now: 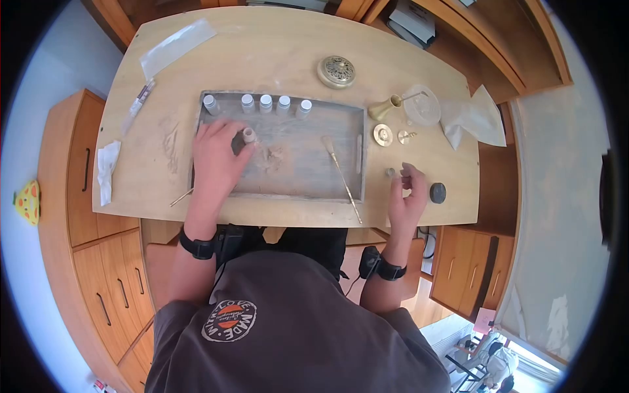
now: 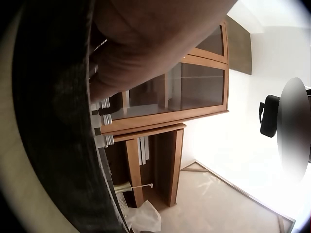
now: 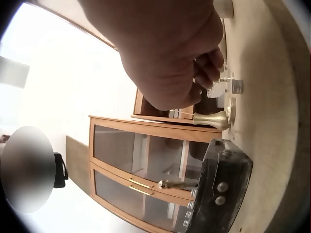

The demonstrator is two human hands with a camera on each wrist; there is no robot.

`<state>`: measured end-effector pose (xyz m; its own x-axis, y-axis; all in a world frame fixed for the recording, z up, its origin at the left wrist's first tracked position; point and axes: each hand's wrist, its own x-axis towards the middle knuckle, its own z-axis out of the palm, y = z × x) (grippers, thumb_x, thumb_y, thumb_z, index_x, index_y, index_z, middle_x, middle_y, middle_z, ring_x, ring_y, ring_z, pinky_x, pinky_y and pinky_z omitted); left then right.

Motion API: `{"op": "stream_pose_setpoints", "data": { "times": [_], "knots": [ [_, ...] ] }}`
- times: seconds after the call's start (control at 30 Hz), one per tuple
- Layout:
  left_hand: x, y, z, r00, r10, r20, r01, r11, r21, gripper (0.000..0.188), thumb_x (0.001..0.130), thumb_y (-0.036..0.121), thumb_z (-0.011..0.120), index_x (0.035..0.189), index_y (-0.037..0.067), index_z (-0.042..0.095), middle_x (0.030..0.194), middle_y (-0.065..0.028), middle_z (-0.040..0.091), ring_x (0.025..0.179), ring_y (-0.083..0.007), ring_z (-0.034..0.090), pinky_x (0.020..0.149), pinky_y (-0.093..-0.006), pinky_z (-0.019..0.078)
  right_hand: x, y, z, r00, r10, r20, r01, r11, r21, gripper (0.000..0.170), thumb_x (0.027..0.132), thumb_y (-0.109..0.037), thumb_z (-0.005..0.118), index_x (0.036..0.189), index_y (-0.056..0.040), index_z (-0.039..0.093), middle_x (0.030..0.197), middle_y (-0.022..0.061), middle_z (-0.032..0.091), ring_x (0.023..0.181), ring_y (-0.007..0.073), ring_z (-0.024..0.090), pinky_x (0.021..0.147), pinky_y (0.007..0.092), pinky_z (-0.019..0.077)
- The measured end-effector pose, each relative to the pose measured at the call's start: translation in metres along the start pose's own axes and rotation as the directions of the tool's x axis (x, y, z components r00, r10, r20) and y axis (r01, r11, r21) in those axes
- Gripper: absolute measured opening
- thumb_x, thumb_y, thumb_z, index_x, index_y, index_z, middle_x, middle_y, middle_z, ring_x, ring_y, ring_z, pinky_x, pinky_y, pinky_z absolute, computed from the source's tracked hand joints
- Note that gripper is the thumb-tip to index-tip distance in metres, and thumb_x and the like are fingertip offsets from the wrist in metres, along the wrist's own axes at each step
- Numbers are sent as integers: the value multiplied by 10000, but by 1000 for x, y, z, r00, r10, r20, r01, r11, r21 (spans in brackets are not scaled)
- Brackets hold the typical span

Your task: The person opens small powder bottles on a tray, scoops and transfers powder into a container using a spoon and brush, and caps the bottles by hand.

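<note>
My left hand point(image 1: 219, 147) is over the left part of a grey wooden tray point(image 1: 282, 194), gripping a small uncapped bottle point(image 1: 249, 135) between thumb and fingers. Brown powder point(image 1: 274, 157) is scattered on the tray floor beside it. To the right of the tray, my right hand point(image 1: 409, 193) hovers with loosely bent fingers close to a small silver cap point(image 1: 390, 172) on the table. The right wrist view has that cap point(image 3: 237, 86) standing just past the fingertips. In the left wrist view the hand covers the bottle.
Several white-capped bottles point(image 1: 265, 103) line the tray's back. A gold-handled brush point(image 1: 341, 171) lies across its front edge. Right of the tray are a brass vase point(image 1: 385, 107), a brass disc point(image 1: 382, 135) and a dark round lid point(image 1: 438, 192). Behind stands a pierced brass burner point(image 1: 336, 71).
</note>
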<state>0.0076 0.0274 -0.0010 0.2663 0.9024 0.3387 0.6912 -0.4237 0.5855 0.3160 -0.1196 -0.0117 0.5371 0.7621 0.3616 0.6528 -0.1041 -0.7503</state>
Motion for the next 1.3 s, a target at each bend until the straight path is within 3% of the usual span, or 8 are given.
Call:
{"op": "stream_pose_setpoints", "data": {
  "times": [0.1, 0.17, 0.47, 0.6, 0.77, 1.03, 1.2, 1.3],
  "knots": [
    [-1, -2, 2, 1000, -2, 0, 2, 1000, -9, 272, 684, 134, 772, 926, 69, 664, 957, -78, 660, 935, -319, 566, 851, -409, 449, 10, -2, 3, 996, 67, 65, -56, 986, -160, 305, 841, -57, 634, 1139, 5, 608, 978, 126, 591, 847, 221, 578, 766, 324, 480],
    [-1, -3, 3, 997, 55, -57, -61, 994, -95, 262, 678, 100, 770, 910, 64, 652, 898, -80, 663, 894, -308, 583, 824, -412, 452, 13, 9, 6, 996, 6, 91, 17, 968, -249, 351, 833, -57, 671, 1173, 1, 607, 884, 62, 561, 730, 139, 518, 685, 271, 455],
    [-16, -5, -2, 998, 52, -36, -52, 999, 11, 266, 660, 64, 763, 899, 80, 647, 834, -72, 665, 868, -288, 594, 778, -413, 446, 18, 8, 7, 979, 117, 170, -71, 964, -255, 225, 837, -37, 662, 1051, 33, 650, 882, 81, 566, 731, 142, 530, 694, 277, 468],
    [-15, -2, -7, 997, 54, -51, -54, 999, 0, 261, 652, 65, 762, 884, 82, 643, 839, -63, 666, 887, -269, 591, 780, -407, 436, 21, 14, 2, 995, -7, 99, 30, 972, -232, 221, 867, -38, 635, 1078, 30, 622, 937, 117, 606, 755, 179, 591, 704, 291, 490],
    [-18, 2, -4, 993, 106, -46, -103, 993, 50, 293, 644, 80, 767, 914, 97, 654, 886, -31, 666, 929, -241, 573, 806, -387, 419, 19, -11, 3, 990, 143, -7, -135, 946, 294, 196, 881, 28, 645, 1074, 17, 612, 980, 39, 614, 752, 91, 585, 699, 214, 475],
    [-21, 3, 2, 982, 123, -140, -133, 989, -64, 290, 667, 95, 766, 931, 96, 646, 907, -28, 648, 933, -245, 564, 795, -390, 411, 9, -69, 30, 990, 25, 142, -72, 940, 335, 217, 816, 86, 677, 1017, 12, 647, 930, 29, 587, 755, 75, 508, 685, 199, 434],
    [-23, 2, 0, 986, 130, -103, -141, 985, -101, 290, 676, 95, 766, 940, 91, 647, 932, -28, 632, 932, -253, 556, 787, -392, 409, -7, -113, 70, 957, -107, 271, -78, 801, 594, 304, 850, 65, 657, 1129, 14, 545, 1023, 63, 620, 839, 101, 592, 748, 224, 474],
    [-24, 3, -1, 988, 119, -101, -130, 986, -107, 288, 698, 85, 758, 968, 76, 660, 949, -51, 651, 935, -270, 574, 833, -392, 435, -9, -114, 89, 918, -223, 327, -3, 822, 570, 329, 871, 47, 647, 1162, 10, 499, 1063, 77, 627, 880, 117, 618, 769, 237, 490]
  ]
}}
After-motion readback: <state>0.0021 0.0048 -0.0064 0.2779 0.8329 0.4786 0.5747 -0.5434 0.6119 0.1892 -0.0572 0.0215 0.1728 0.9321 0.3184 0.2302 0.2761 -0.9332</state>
